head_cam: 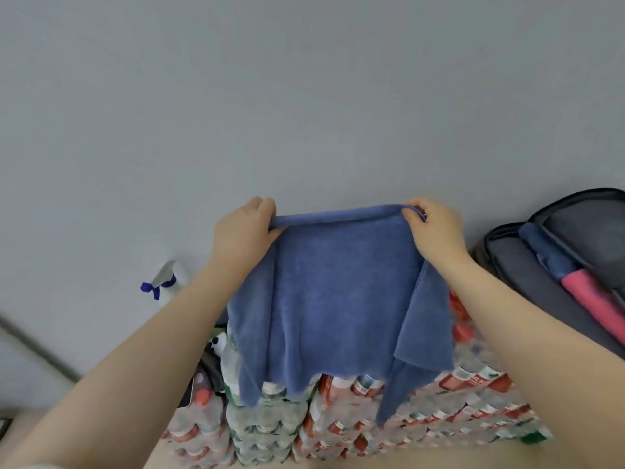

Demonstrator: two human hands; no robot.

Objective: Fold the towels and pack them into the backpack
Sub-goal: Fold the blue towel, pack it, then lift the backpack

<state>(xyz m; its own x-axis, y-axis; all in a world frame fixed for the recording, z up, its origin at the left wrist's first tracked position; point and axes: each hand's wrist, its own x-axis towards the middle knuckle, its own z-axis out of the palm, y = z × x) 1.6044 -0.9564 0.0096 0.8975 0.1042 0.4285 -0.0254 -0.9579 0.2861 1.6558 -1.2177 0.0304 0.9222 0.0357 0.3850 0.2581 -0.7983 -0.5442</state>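
Hanging in mid-air at frame centre is the blue towel (338,299), held up by its top edge in front of a plain grey wall (304,96). Top edge is stretched roughly level between both hands and looks rolled or doubled over along its length. Left hand (245,231) grips the left top corner, fingers curled over the far side, thumb on the near side. Right hand (434,228) pinches the right top corner, fingers curled round the hem. Both hands clamped on cloth, well apart from each other, forearms reaching up from the near edge. Body of the towel drapes down freely; right side has an extra flap folded out and hanging lower to a point, bottom edge uneven and wavy. Below and behind the towel: shrink-wrapped packs of bottles (338,428), red and green labels, stacked in rows, filling the near-centre. Towel's lower edge overlaps them in view; cannot tell whether it touches. To the right, a dark grey backpack (521,265) lies open, zip edge visible, with a rolled blue towel (548,252) and a pink towel (588,299) lying end to end inside its open compartment. To the left, near the wall, a white spray bottle (169,282) with a blue trigger. Small dark clutter just left of the bottle packs, too blurred to identify.
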